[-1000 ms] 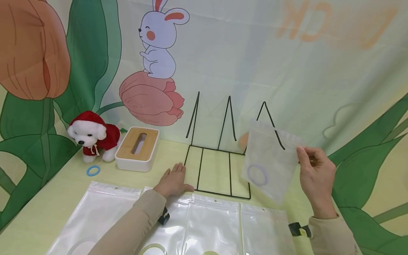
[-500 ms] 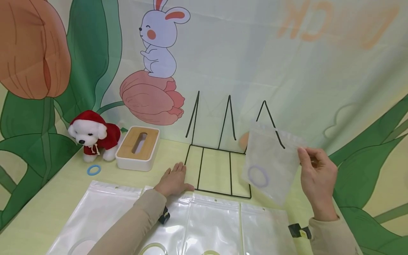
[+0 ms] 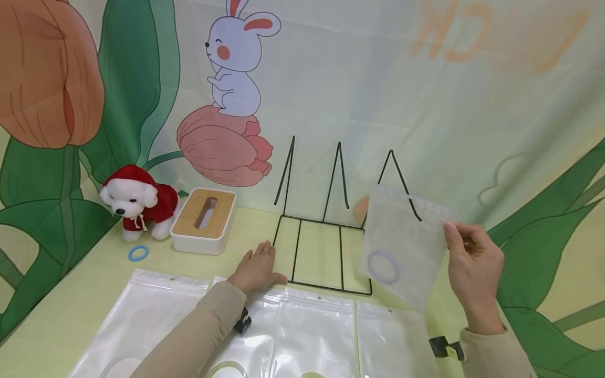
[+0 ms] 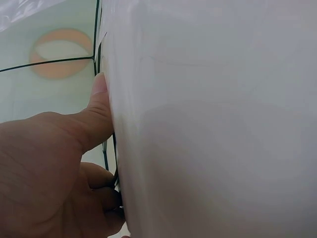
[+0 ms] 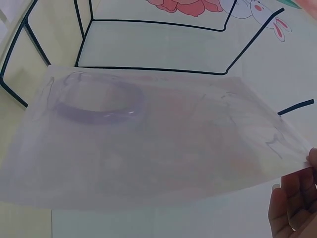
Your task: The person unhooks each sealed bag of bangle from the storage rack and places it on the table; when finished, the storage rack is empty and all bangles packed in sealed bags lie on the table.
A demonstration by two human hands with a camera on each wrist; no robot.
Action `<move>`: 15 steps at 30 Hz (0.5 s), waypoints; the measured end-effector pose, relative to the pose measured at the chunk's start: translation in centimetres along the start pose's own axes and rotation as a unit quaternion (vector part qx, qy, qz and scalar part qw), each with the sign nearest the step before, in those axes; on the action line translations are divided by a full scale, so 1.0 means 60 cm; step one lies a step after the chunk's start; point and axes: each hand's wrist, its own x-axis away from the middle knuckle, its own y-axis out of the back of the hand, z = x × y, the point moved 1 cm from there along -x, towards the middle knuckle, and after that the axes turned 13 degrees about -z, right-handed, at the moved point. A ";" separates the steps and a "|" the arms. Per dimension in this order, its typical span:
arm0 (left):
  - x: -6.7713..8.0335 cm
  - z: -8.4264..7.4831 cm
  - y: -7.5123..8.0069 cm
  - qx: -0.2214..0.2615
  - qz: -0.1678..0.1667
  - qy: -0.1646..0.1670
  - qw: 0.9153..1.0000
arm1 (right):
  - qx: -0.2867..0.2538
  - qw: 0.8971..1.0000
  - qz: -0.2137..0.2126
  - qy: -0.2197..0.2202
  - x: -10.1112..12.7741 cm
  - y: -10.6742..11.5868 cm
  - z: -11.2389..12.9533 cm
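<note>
My right hand (image 3: pixel 475 273) pinches the top right corner of a clear zip-lock bag (image 3: pixel 402 236) with a pale purple ring (image 3: pixel 384 266) inside. The bag hangs tilted at the right hook of a black wire rack (image 3: pixel 341 257). That hook's end lies in front of the bag's top strip, and in the right wrist view its tip (image 5: pixel 296 106) sticks out past the bag's edge. My left hand (image 3: pixel 257 268) rests at the left side of the rack's base, fingers straight and thumb spread toward the front bar. The rack's other two hooks hold nothing.
Several zip-lock bags (image 3: pixel 319 325) lie in a row along the table's front, some with rings inside. To the left are a blue ring (image 3: pixel 138 253), a white tissue box (image 3: pixel 203 223) with a wooden lid, and a plush dog (image 3: pixel 139 202) in red. A printed curtain hangs behind.
My right hand has moved slightly right and down, still pinching the bag's corner, and the bag has shifted a little with it. My left hand stays where it was.
</note>
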 end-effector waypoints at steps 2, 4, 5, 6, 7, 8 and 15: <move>-0.001 0.000 0.000 0.001 0.001 0.001 1.000 | -0.002 1.000 0.000 -0.001 0.001 0.002 0.001; -0.001 0.001 0.000 0.001 0.001 0.001 1.000 | -0.002 1.000 0.000 -0.001 0.001 0.004 0.001; -0.001 0.001 -0.001 0.002 0.001 0.002 1.000 | -0.002 1.000 -0.001 0.000 0.002 0.005 0.002; -0.001 0.001 -0.001 0.001 0.001 0.002 1.000 | -0.001 1.000 -0.001 0.000 0.002 0.006 0.002; -0.001 0.001 -0.002 0.003 0.001 0.002 1.000 | -0.001 1.000 -0.002 -0.001 0.002 0.007 0.002; -0.001 0.001 -0.002 0.004 0.000 0.001 1.000 | -0.002 1.000 -0.003 -0.001 0.003 0.008 0.001; 0.000 0.001 -0.002 0.004 0.000 0.003 1.000 | 0.002 1.000 -0.007 -0.006 0.005 0.013 0.007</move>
